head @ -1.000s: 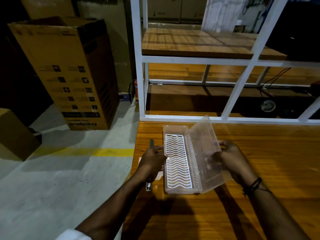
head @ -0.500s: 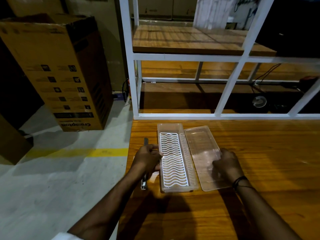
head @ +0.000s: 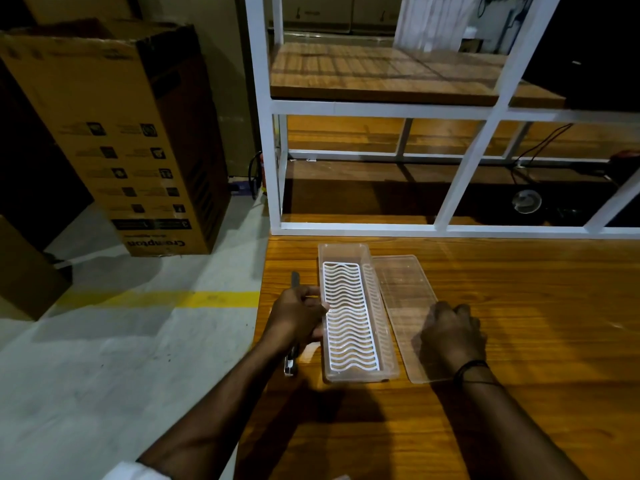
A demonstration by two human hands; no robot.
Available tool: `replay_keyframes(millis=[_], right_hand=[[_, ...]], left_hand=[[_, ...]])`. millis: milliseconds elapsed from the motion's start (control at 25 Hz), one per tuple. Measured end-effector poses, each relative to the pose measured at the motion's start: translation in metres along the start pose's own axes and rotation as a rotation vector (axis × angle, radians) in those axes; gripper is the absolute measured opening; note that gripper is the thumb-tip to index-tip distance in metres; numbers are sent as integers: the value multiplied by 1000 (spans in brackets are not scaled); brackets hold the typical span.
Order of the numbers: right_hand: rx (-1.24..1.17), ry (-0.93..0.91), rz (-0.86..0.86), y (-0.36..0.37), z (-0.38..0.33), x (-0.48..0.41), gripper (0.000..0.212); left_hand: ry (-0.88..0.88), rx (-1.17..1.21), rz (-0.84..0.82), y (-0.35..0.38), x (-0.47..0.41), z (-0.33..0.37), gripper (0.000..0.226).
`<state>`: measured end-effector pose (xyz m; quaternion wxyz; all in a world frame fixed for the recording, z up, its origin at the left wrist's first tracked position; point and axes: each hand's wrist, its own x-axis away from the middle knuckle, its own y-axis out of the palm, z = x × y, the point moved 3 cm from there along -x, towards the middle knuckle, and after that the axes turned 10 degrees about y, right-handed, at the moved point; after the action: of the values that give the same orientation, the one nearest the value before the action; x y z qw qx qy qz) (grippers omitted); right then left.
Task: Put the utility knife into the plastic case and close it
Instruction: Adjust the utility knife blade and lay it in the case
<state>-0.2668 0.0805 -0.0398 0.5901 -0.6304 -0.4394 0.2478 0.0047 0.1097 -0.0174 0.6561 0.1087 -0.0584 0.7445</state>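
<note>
Head view — plastic case (head: pixel 356 370) open, utility knife (head: pixel 294 279) outside.

Wooden counter (head: pixel 519 341): open plastic case (head: pixel 356 372) with lid (head: pixel 401 285) flat beside, utility knife (head: pixel 295 279) left of case, near edge.

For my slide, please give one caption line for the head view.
Plastic case open, lid flat; left hand over the utility knife beside it, right hand on the lid.

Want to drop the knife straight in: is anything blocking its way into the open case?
Nothing visible: the lid lies flat to the right, and the case holds only its white wavy insert. The utility knife lies beside it under the left hand.
</note>
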Motion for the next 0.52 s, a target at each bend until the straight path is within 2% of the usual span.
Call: replay_keyframes(millis=[160, 320, 400, 520], right_hand=[[11, -4, 15, 1, -2, 0, 41], [14, -44, 107, -4, -9, 4, 41], [-45, -94, 140, -8, -17, 9, 40], [-120, -212, 204, -14, -29, 23, 39]], left_hand=[[12, -26, 4, 0, -1, 0, 23], [25, -67, 53, -6, 0, 0, 18], [96, -254, 130, -18, -2, -1, 18], [190, -659, 240, -41, 0, -5, 10]])
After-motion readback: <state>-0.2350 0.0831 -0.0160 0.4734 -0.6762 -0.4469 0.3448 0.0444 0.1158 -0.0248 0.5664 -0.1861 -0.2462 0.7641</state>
